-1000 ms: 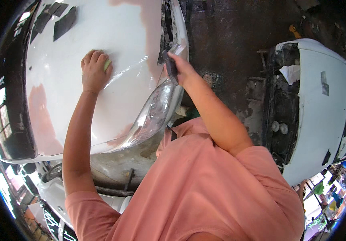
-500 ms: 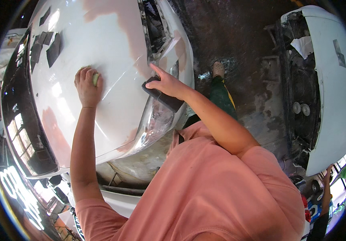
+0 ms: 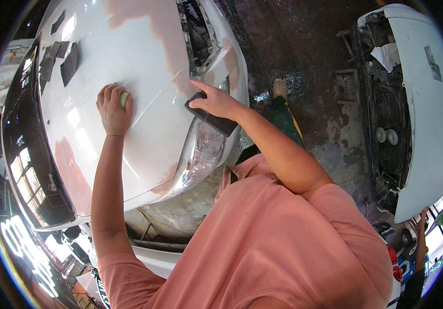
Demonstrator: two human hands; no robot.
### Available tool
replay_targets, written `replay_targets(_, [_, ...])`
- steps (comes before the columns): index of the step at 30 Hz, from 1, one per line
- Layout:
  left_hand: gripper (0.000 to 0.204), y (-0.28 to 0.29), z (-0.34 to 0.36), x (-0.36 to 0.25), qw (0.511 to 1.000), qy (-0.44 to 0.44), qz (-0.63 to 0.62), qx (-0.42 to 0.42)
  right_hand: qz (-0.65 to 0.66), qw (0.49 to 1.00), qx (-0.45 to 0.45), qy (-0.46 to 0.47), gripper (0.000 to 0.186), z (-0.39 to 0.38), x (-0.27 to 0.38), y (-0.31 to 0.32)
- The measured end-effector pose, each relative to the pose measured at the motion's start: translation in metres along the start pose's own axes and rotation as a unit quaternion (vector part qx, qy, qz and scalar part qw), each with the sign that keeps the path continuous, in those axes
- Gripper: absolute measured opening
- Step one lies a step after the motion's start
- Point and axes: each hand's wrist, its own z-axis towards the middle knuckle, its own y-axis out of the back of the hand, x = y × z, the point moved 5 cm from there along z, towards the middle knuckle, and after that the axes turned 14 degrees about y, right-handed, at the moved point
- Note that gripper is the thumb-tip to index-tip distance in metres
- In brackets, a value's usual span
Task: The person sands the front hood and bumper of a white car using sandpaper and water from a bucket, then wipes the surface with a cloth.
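Observation:
The white car hood (image 3: pixel 152 134) has brownish-pink patches and lies in front of me. On it, my left hand (image 3: pixel 114 110) is curled around a pale green pad (image 3: pixel 124 99); the pad's underside is hidden. My right hand (image 3: pixel 216 101) is at the hood's front edge, by the headlight. Its index finger points out along the hood, while its thumb presses on a black sheet (image 3: pixel 219 123) that looks like sandpaper. The other fingers of that hand are out of sight. Part of the clear headlight (image 3: pixel 201 154) shows below the sheet.
Several dark sheet pieces (image 3: pixel 69 66) lie on the hood near the windshield (image 3: pixel 31 165). A second white car (image 3: pixel 427 113), its front end opened up, stands at the right. Between the cars is a stained, wet floor (image 3: pixel 329 139). Another person's arm (image 3: pixel 421 239) shows at lower right.
My right hand and the black sheet have shifted slightly up at the hood edge. The left hand stays nearly in place with the green pad.

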Motion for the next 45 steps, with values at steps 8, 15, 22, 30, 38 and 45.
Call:
replay_targets(8, [0.021,-0.005,0.000,0.005,1.000,0.010,0.012,0.016,-0.240,0.967,0.083,0.015,0.070,-0.005,0.027,0.018])
replay_targets(15, [0.018,-0.009,0.005,0.002,1.000,-0.012,-0.008,0.018,-0.405,0.904,0.119,0.069,0.069,-0.003,0.008,0.040])
replay_targets(22, [0.019,-0.009,0.003,0.002,0.999,-0.041,0.003,0.013,-0.234,0.961,0.143,0.030,0.076,-0.007,0.014,0.048])
replay_targets(30, [0.017,-0.011,0.007,-0.001,0.999,-0.039,-0.006,0.035,0.067,0.991,0.115,-0.006,0.091,0.004,0.000,0.013])
replay_targets(38, [0.019,-0.014,0.009,0.001,0.998,-0.035,-0.001,0.052,0.120,0.978,0.160,-0.051,0.087,0.008,0.001,0.027])
replay_targets(45, [0.019,-0.019,0.013,0.001,0.998,-0.030,-0.003,0.060,-0.041,0.961,0.271,-0.029,0.086,0.020,0.003,0.047])
